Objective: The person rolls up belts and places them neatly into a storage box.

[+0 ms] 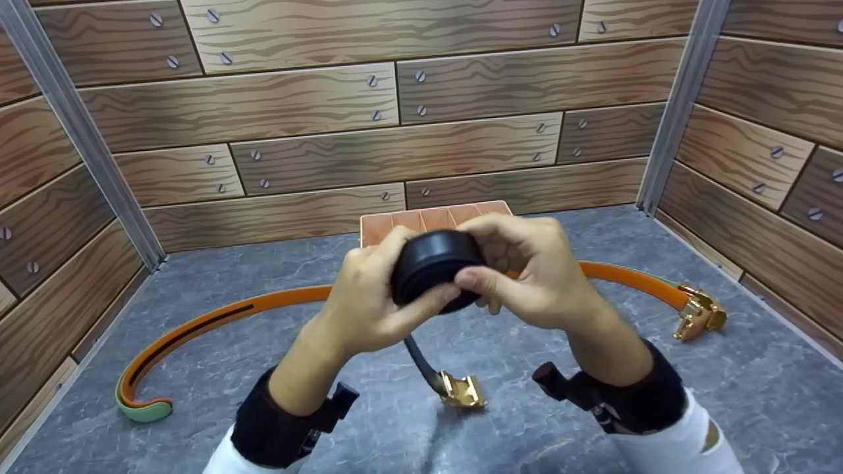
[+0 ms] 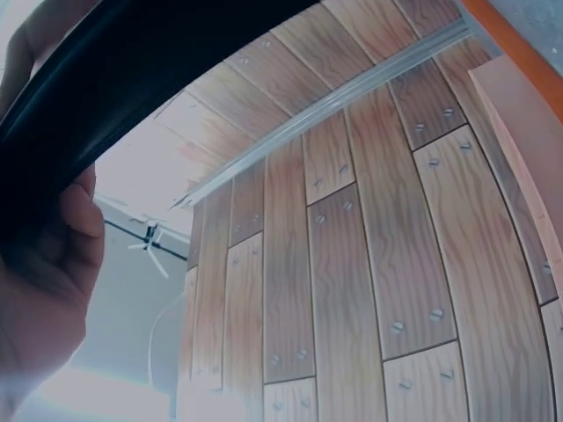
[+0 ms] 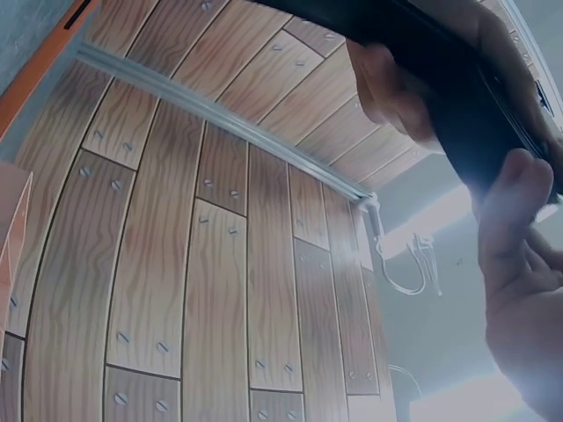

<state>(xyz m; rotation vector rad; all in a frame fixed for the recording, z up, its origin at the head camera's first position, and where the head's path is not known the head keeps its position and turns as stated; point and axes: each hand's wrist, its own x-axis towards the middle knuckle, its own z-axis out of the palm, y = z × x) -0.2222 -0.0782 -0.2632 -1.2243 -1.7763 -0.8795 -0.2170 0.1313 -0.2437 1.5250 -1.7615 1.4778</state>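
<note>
Looks like a black belt [image 1: 440, 247], wound into a thick roll and held up off the surface [image 1: 217, 368], right between the fingers of the left hand [image 1: 369, 303] and the right hand [image 1: 537, 276]. Should handle as fairly light, flexible and springy, with a smooth, faintly glossy face likely to slide a little under the fingertips; not fragile, but apt to unwind if let loose. Best taken by the outer turns from both sides, with thumbs pressed on the near edge to stop layers slipping out. Clamped much that way by both sets of fingers, with thumb tips close together at the near side. Reaching up from below, with forearms [image 1: 306, 372] slanted inward toward each other. Below the left fingers, find a black strap [image 1: 423, 367] leading to a gold buckle [image 1: 461, 390], probably the heavier end and likely to tug downward; cannot tell whether hanging or resting. Beyond the fingers, see a pink divided box [image 1: 428, 218], partly hidden; out to either side of them, an orange belt [image 1: 276, 299], curving behind both hands.
</note>
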